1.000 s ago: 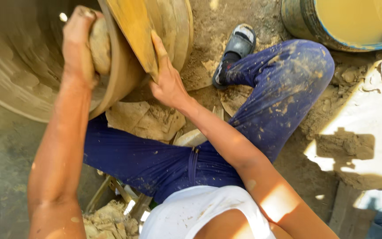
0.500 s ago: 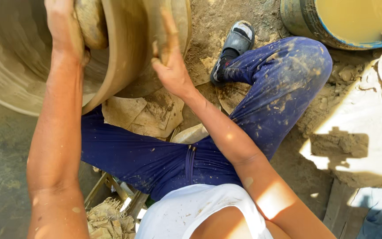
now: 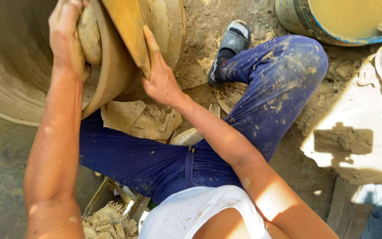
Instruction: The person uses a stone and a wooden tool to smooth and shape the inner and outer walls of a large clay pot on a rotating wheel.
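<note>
Left arm: extended from the lower left of the frame to the upper left, forearm nearly straight. Left hand (image 3: pixel 67 37): at the top left, back of the hand toward the camera, fingers curled and closed around a rounded lump. Right arm: runs diagonally from the lower right toward the upper centre, wrist slightly bent. Right hand (image 3: pixel 159 75): at the upper centre, fingers (image 3: pixel 152 44) extended and pressed flat along a flat paddle, thumb wrapped beneath it.

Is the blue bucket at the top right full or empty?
Nearly full: the blue bucket holds yellowish-brown liquid almost to its rim.
</note>
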